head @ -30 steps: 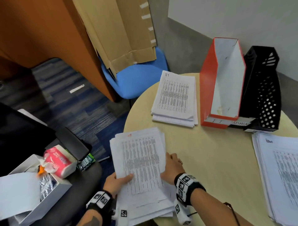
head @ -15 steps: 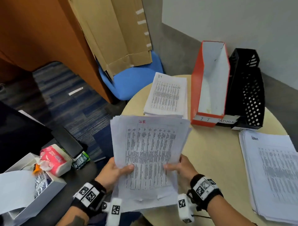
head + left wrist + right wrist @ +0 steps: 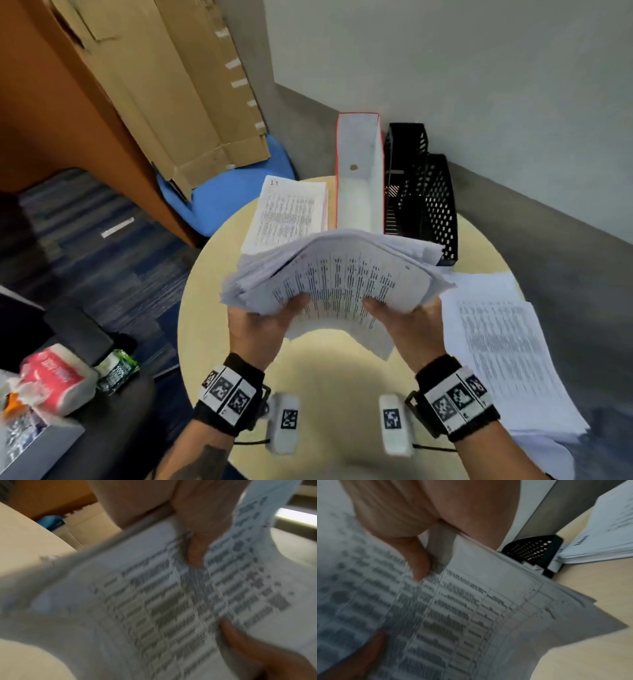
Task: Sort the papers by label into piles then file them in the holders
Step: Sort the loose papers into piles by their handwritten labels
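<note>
Both hands are holding one bendy stack of papers (image 3: 339, 277) up over the round table (image 3: 212, 308). The left hand (image 3: 260, 322) is pinching its near left edge, and the right hand (image 3: 407, 322) is pinching the near right. The stack is hiding the front of the red holder (image 3: 359, 171) and the black holder (image 3: 428, 198). One paper pile (image 3: 287, 212) is lying left of the holders, another pile (image 3: 503, 353) is lying on the right.

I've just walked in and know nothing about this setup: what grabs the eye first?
A thick stack of printed papers held up over the round table by the left hand and right hand. Behind it stand an empty red holder and a black mesh holder.
</note>
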A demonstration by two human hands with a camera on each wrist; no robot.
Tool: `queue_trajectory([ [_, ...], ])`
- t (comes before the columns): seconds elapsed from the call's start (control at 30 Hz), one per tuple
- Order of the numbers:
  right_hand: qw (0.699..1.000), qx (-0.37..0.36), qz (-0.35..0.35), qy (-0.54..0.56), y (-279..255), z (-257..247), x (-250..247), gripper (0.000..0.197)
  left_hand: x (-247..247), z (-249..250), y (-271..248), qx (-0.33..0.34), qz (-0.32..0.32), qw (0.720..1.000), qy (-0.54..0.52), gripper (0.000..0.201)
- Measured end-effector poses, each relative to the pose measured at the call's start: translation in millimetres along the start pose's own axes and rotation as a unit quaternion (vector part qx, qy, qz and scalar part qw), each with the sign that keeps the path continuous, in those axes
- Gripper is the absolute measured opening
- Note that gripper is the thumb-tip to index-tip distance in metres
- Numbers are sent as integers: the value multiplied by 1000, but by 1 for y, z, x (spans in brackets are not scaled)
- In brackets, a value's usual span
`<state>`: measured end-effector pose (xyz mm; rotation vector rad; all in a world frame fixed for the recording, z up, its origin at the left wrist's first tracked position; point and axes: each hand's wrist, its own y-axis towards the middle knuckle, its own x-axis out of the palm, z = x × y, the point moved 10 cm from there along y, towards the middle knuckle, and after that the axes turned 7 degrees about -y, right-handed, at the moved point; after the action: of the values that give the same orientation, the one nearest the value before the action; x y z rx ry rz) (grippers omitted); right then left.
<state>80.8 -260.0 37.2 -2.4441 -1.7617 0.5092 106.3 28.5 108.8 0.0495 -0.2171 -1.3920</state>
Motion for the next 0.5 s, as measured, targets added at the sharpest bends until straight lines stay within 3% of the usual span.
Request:
queue_trajectory([
  [0.03,1000,10,-7,-25,0,7,-6,86,6,-5,-2,-10,-28,1000,1,48],
  [0.1,999,19,-24,-26,2,24,-16,50,17,-24,-8,-45,-79,995,37,45],
  [0.13,1000,22,-19,-12,3,30,-21,44,23,-35,-12,-59,-100,992,59,43],
  [0.2,999,44,-7,9,5,42,-26,63,33,-46,-17,-69,-107,987,100,39],
  [0.33,999,39,7,33,8,31,-22,86,39,-49,-20,-93,-8,989,116,27],
  [0.5,999,-15,9,39,-1,4,-31,65,35,-20,-32,-62,-6,998,30,30],
])
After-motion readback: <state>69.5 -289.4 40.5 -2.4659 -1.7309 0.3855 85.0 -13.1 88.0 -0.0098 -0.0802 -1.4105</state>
